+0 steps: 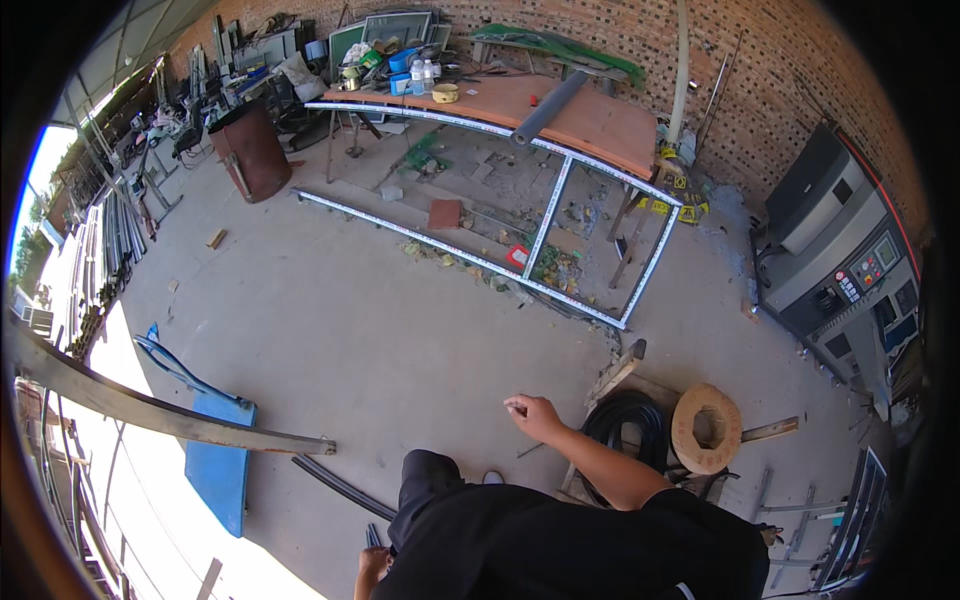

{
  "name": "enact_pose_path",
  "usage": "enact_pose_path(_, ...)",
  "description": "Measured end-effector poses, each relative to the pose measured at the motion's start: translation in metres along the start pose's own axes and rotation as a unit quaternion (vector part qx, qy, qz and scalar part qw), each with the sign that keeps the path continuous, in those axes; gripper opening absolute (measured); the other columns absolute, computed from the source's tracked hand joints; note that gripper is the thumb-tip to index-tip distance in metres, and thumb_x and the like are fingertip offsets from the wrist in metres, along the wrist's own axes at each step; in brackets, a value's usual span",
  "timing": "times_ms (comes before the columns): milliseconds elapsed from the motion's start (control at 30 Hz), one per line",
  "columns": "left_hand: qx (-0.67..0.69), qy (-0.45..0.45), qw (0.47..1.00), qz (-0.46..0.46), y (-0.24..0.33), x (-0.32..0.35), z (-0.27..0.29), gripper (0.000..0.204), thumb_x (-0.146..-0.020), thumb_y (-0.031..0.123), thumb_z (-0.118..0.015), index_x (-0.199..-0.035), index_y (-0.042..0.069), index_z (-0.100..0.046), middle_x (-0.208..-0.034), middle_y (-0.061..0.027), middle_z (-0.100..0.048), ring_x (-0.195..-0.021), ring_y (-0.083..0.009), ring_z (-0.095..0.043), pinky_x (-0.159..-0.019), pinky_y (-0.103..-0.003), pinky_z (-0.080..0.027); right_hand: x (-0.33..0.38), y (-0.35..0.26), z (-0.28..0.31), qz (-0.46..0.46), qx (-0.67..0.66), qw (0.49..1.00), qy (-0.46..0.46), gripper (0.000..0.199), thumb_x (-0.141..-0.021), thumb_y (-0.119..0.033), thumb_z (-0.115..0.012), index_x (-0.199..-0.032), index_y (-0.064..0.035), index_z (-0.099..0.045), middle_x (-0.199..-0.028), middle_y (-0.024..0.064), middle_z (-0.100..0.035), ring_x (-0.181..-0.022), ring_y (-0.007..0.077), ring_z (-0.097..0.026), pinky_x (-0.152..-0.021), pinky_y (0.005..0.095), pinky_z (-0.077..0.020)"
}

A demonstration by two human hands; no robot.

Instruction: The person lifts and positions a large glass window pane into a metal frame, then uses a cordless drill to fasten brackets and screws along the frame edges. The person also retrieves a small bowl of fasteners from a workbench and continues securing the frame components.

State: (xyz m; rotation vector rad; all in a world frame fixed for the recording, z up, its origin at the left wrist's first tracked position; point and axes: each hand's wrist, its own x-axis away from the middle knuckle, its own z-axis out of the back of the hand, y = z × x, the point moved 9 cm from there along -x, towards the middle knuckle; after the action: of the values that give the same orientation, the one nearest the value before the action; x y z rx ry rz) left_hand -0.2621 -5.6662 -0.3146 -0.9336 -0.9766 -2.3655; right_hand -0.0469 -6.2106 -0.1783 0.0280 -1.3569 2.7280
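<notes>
My right hand (pixel 536 416) is stretched out ahead of my body over the bare floor, its fingers curled together; anything between them is too small to tell. Low at my left side, my left hand (pixel 373 563) is closed, with short dark-blue prongs (pixel 373 535) of some tool or strip sticking up from it. I cannot make out what they belong to. Ahead of me is a long white frame (pixel 545 225) with a crossbar, its far edge along a red-brown board table (pixel 600 130). A grey roll (pixel 550 108) lies across that board.
By my right arm are a coil of black hose (pixel 625 430) and a tan ring-shaped roll (pixel 707 428). A grey machine (pixel 840 240) stands at the right. On the left are a metal beam (pixel 180 405), a blue panel (pixel 217 465) and a rusty drum (pixel 250 150).
</notes>
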Motion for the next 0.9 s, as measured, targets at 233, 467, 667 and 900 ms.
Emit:
enact_pose_path(233, -0.063, -0.121, 0.991, 0.012, 0.072, -0.225, 0.005, 0.016, -0.087, 0.02, -0.075, -0.085, 0.004, -0.075, -0.073, -0.0078, -0.072, -0.064, -0.0175, -0.068, -0.061, -0.035, -0.055, -0.114, 0.096, -0.02, -0.115, 0.061, 0.991, -0.011, 0.025, -0.085, -0.017, -0.07, -0.11, -0.0113, -0.072, -0.087, 0.0103, -0.075, -0.083, 0.029, -0.073, -0.075, 0.0398, -0.0581)
enact_pose_path(467, -0.013, -0.034, 0.998, -0.045, 0.279, -0.456, 0.195, 0.018, -0.085, 0.022, -0.083, -0.083, 0.006, -0.075, -0.069, -0.0058, -0.071, -0.061, -0.0143, -0.066, -0.057, -0.032, -0.053, -0.205, 0.142, -0.003, -0.192, 0.084, 0.976, 0.064, 0.026, -0.081, -0.013, -0.071, -0.107, -0.0108, -0.073, -0.086, 0.0107, -0.073, -0.082, 0.0285, -0.072, -0.075, 0.0392, -0.0579)
enact_pose_path(667, 0.063, 0.099, 0.983, -0.141, 0.496, -0.582, 0.375, 0.014, -0.086, 0.013, -0.074, -0.087, -0.001, -0.073, -0.071, -0.0077, -0.07, -0.061, -0.0149, -0.064, -0.058, -0.03, -0.053, -0.338, 0.16, 0.02, -0.203, 0.011, 0.971, 0.126, 0.025, -0.081, -0.012, -0.072, -0.106, -0.0105, -0.073, -0.086, 0.0111, -0.074, -0.079, 0.0255, -0.073, -0.073, 0.036, -0.0579)
enact_pose_path(900, 0.127, 0.081, 0.989, -0.005, 0.544, -0.65, 0.323, 0.012, -0.087, 0.01, -0.076, -0.086, -0.001, -0.072, -0.07, -0.0062, -0.069, -0.059, -0.0137, -0.063, -0.054, -0.03, -0.051, -0.57, 0.184, 0.058, -0.123, 0.029, 0.988, 0.093, 0.02, -0.083, -0.015, -0.072, -0.102, -0.0095, -0.074, -0.086, 0.0107, -0.075, -0.077, 0.0253, -0.074, -0.072, 0.0359, -0.058)
